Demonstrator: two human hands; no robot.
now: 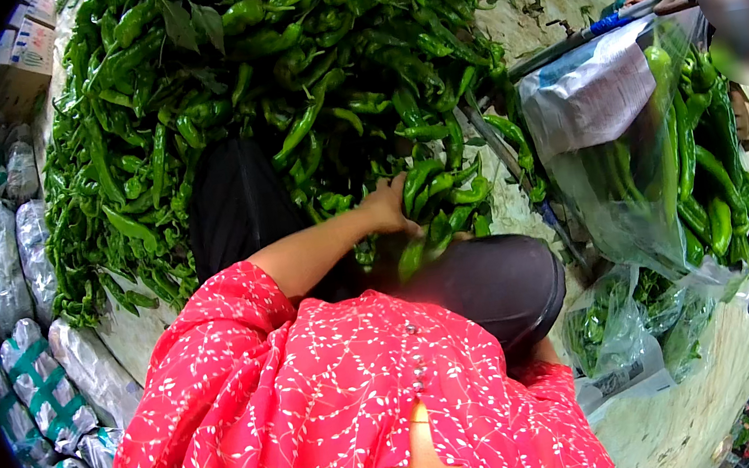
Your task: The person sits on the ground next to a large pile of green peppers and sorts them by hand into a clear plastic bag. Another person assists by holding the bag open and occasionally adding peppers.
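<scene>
My left hand (388, 210) reaches across between my knees, its fingers and thumb closed against a bunch of long green peppers (441, 184). A sliver of my right hand (461, 236) shows under that bunch. The rest of it is hidden behind my dark-clad right knee (491, 282), so its grip cannot be made out. In front of me a large heap of green peppers (317, 46) spreads over the pale floor covering (502, 164), surrounding my left leg (243, 203).
At right, a clear plastic bag of long green peppers (701, 185) hangs by a metal frame (510, 148); another person's hand (741, 114) is beside it. Below lies a smaller plastic bag with greens (607, 330). Silvery wrapped bundles (40, 378) and cardboard boxes (23, 68) line the left.
</scene>
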